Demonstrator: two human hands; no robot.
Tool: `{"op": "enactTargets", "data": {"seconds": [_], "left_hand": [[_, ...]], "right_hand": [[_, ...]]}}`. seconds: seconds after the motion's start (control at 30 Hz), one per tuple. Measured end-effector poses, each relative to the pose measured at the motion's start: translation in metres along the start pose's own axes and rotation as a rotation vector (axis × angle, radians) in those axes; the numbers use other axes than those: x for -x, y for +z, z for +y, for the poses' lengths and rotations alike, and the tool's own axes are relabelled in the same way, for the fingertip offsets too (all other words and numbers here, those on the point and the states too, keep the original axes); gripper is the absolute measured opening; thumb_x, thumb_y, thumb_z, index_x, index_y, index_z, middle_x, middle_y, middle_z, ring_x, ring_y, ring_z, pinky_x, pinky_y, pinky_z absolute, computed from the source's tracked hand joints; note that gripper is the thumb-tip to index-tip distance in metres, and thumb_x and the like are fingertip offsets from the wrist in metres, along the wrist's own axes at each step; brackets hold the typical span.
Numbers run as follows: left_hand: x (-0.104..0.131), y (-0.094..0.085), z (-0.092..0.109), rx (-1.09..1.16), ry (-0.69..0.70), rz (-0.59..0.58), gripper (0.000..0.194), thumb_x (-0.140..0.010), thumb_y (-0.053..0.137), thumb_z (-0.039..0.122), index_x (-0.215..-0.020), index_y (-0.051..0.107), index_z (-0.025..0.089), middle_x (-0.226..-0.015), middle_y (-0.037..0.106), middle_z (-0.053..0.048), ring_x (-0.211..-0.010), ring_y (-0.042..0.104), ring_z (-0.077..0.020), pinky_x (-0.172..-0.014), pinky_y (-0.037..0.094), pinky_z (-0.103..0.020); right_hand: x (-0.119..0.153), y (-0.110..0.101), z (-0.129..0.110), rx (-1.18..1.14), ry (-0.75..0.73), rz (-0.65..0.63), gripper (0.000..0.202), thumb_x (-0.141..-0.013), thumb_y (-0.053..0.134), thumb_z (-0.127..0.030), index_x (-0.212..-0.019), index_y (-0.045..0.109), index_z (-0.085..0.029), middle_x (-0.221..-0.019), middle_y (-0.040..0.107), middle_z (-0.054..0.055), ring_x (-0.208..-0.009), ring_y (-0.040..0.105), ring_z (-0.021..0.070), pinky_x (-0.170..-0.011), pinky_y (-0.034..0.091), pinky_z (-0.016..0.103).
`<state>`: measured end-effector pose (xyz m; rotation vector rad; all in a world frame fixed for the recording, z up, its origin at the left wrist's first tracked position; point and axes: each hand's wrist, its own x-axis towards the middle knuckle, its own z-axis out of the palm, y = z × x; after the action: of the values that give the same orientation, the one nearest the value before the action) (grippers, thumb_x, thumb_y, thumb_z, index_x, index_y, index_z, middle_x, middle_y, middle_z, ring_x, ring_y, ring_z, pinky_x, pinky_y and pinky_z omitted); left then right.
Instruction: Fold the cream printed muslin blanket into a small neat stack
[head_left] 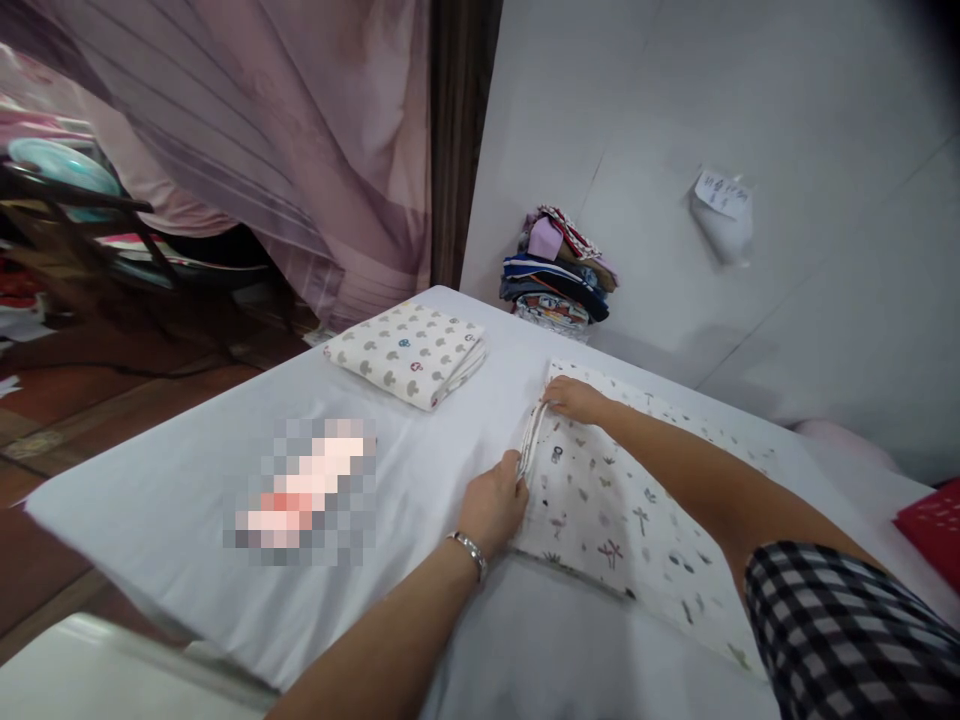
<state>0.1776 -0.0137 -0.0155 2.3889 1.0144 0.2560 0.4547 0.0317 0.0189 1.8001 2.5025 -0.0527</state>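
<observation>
The printed cloth [622,500] lies flat on the white surface [187,480], already doubled into layers by the look of its stacked left edge, so it seems partly folded with more folds likely left. The left hand [495,505] pinches that edge at its near end, the right hand [574,398] presses fingers down on the far corner. At 11 o'clock sits one finished folded cloth [409,352]; a pile of clothes [559,275] waits at 12 against the wall.
</observation>
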Motion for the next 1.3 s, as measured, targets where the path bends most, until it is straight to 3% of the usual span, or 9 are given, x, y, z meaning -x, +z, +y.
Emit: {"op": "enactTargets", "data": {"seconds": [0.33, 0.53, 0.8, 0.93, 1.03, 1.3], "left_hand": [[0.000, 0.001, -0.001, -0.018, -0.003, 0.010, 0.029, -0.088, 0.041, 0.023, -0.117, 0.041, 0.021, -0.086, 0.067, -0.005, -0.082, 0.065, -0.0194, -0.068, 0.040, -0.027], [0.000, 0.003, -0.002, -0.008, 0.012, 0.034, 0.028, -0.088, 0.040, 0.024, -0.116, 0.042, 0.021, -0.086, 0.067, -0.005, -0.080, 0.065, -0.0195, -0.067, 0.040, -0.028], [0.000, 0.002, -0.001, -0.008, 0.003, 0.017, 0.030, -0.088, 0.040, 0.023, -0.118, 0.042, 0.021, -0.087, 0.067, -0.005, -0.083, 0.065, -0.0195, -0.069, 0.041, -0.027], [0.000, 0.001, -0.002, -0.012, 0.007, 0.020, 0.030, -0.089, 0.040, 0.023, -0.119, 0.042, 0.020, -0.085, 0.067, -0.006, -0.083, 0.065, -0.0203, -0.069, 0.041, -0.028], [0.000, 0.001, -0.002, -0.017, 0.002, 0.008, 0.031, -0.089, 0.040, 0.023, -0.119, 0.041, 0.021, -0.086, 0.067, -0.006, -0.083, 0.065, -0.0199, -0.069, 0.041, -0.027], [0.000, 0.000, -0.001, -0.023, -0.004, 0.009, 0.030, -0.089, 0.041, 0.024, -0.119, 0.042, 0.021, -0.084, 0.067, -0.005, -0.083, 0.065, -0.0204, -0.069, 0.041, -0.028]], "right_hand": [[-0.003, -0.005, -0.009, 0.091, 0.076, -0.030, 0.011, -0.086, 0.053, -0.017, -0.087, 0.064, -0.015, -0.095, 0.064, 0.010, -0.100, 0.051, 0.0233, -0.088, 0.040, 0.034], [-0.002, -0.006, -0.011, 0.094, 0.186, -0.035, 0.017, -0.086, 0.051, -0.016, -0.098, 0.064, -0.015, -0.100, 0.065, 0.011, -0.101, 0.054, 0.0234, -0.088, 0.040, 0.033], [-0.021, -0.008, -0.009, 0.140, 0.175, -0.133, 0.033, -0.084, 0.055, -0.016, -0.116, 0.061, -0.020, -0.104, 0.067, 0.010, -0.104, 0.056, 0.0236, -0.089, 0.039, 0.034], [-0.034, -0.009, -0.007, 0.180, 0.143, -0.184, 0.029, -0.082, 0.057, -0.017, -0.110, 0.065, -0.022, -0.105, 0.068, 0.008, -0.105, 0.055, 0.0241, -0.087, 0.038, 0.034], [-0.038, -0.009, -0.007, 0.206, 0.111, -0.214, 0.018, -0.080, 0.059, -0.016, -0.094, 0.068, -0.021, -0.097, 0.069, 0.007, -0.100, 0.056, 0.0243, -0.083, 0.038, 0.033], [-0.028, -0.015, -0.008, 0.182, 0.056, -0.169, 0.008, -0.077, 0.059, -0.015, -0.079, 0.067, -0.017, -0.093, 0.066, 0.009, -0.099, 0.053, 0.0226, -0.081, 0.038, 0.029]]}}
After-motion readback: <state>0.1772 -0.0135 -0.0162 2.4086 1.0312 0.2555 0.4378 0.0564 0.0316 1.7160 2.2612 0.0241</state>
